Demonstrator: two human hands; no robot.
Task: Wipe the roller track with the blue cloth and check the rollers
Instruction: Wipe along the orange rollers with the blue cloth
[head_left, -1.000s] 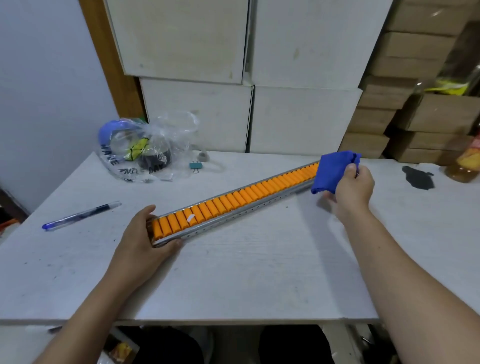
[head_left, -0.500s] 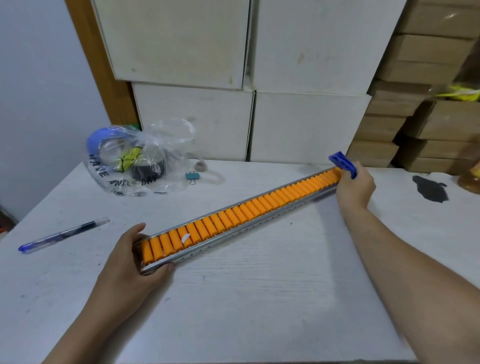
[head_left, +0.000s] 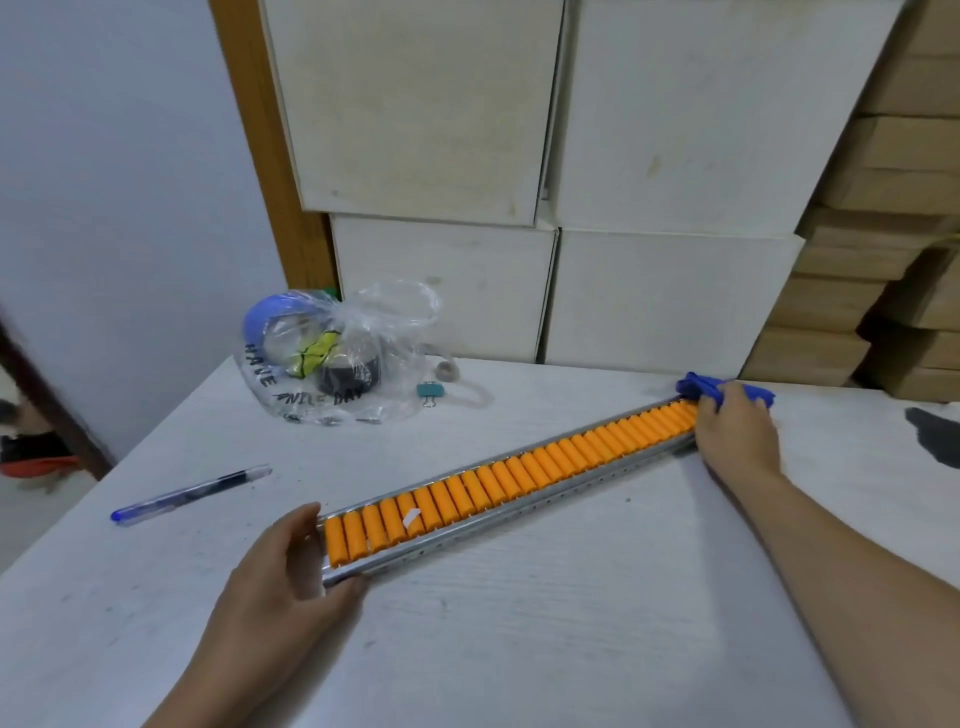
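One long roller track (head_left: 511, 480) lies slantwise on the bench (head_left: 519, 649). At its far end the right hand (head_left: 737, 434) presses the blue cloth (head_left: 701, 387), grip closed on it; the left hand (head_left: 283, 577) clasps the near end. Best drag the cloth steadily toward the left hand, bracing firmly.

Light is soft, diffuse, slightly cool; only faint shadows on the white table (head_left: 519, 649) under both forearms. No hard glare (small highlights on the plastic bag (head_left: 337, 353) only). Wide-angle bend strong at 9 and 3 o'clock. Dark smear at 9 o'clock is motion-blurred; centre reasonably sharp.
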